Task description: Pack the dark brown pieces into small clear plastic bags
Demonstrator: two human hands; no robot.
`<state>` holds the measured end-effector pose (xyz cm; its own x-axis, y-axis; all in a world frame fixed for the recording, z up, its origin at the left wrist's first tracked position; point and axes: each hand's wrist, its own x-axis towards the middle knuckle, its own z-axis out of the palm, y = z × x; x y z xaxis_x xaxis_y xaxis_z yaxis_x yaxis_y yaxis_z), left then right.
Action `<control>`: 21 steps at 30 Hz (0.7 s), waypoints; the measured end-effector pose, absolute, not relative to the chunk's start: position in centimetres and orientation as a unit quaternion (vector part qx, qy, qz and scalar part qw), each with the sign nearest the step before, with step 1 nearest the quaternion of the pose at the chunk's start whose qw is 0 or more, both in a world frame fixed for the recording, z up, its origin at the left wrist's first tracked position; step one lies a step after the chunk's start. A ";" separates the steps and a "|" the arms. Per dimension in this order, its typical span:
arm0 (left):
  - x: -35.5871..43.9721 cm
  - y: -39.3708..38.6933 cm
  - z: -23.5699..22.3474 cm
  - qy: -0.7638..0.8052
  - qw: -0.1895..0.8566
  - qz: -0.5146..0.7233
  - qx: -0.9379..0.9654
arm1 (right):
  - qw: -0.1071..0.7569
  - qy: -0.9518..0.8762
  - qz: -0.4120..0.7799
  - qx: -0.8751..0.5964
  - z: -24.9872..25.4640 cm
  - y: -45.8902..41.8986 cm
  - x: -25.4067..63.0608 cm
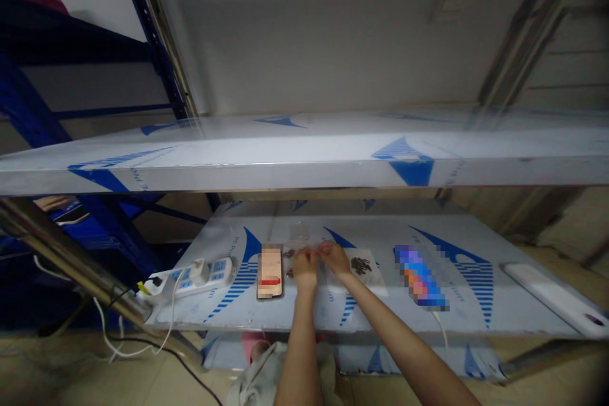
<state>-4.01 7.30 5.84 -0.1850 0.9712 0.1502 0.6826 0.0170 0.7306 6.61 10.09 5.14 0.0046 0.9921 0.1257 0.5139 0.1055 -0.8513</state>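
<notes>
My left hand (pixel 305 264) and my right hand (pixel 335 259) meet over the lower shelf, fingers drawn together in a pinch. What they hold, if anything, is too small and blurred to make out. Just right of my right hand, a pile of small dark brown pieces (pixel 361 265) lies on a pale, thin sheet (pixel 378 280). A few similar brown bits (pixel 290 273) lie beside my left hand, partly hidden by it. Behind the hands is a small clear plastic piece (pixel 299 230), perhaps a bag. A lit phone (pixel 271 274) lies to the left of my left hand.
A white power strip (pixel 221 273) with plugs and cables sits at the left. On the right are a second lit phone (pixel 421 279) with a white cable and a long white device (pixel 554 295). The film-covered upper shelf (pixel 285 174) runs across above the hands.
</notes>
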 end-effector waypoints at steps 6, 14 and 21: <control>-3.0 8.0 7.3 0.578 0.343 0.380 0.635 | 0.376 -0.660 0.127 -0.638 7.8 6.6 8.7; -1.1 8.5 5.5 0.553 0.387 0.410 0.613 | 0.395 -0.682 0.187 -0.586 6.9 5.5 11.3; -0.5 8.3 6.4 0.566 0.349 0.383 0.641 | 0.434 -0.648 0.296 -0.552 6.3 5.9 13.4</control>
